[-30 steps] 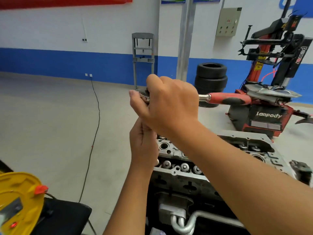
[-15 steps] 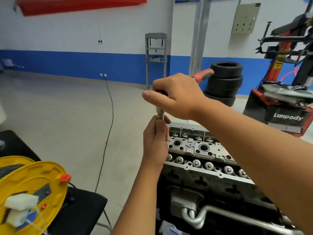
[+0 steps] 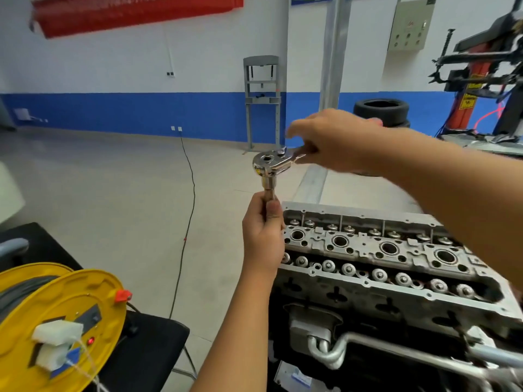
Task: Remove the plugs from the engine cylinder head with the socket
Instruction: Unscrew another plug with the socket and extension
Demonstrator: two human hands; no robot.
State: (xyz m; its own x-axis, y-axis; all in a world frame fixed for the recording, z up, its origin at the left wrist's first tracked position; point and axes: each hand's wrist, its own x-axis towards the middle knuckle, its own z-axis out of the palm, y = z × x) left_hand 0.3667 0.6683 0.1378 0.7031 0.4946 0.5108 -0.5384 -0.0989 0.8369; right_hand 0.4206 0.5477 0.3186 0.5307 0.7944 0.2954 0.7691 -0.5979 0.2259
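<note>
Two hands share one tool. Our left hand [image 3: 263, 233] curls round the long socket [image 3: 268, 190] to keep it standing straight, just beside the left end of the cylinder head [image 3: 368, 250]. Our right hand [image 3: 336, 142] grips the ratchet [image 3: 271, 162] by its handle so we can swing it; that hand is blurry, so the fingers may sit loose. Four plug holes [image 3: 389, 248] show along the head. We cannot see any plugs from here.
</note>
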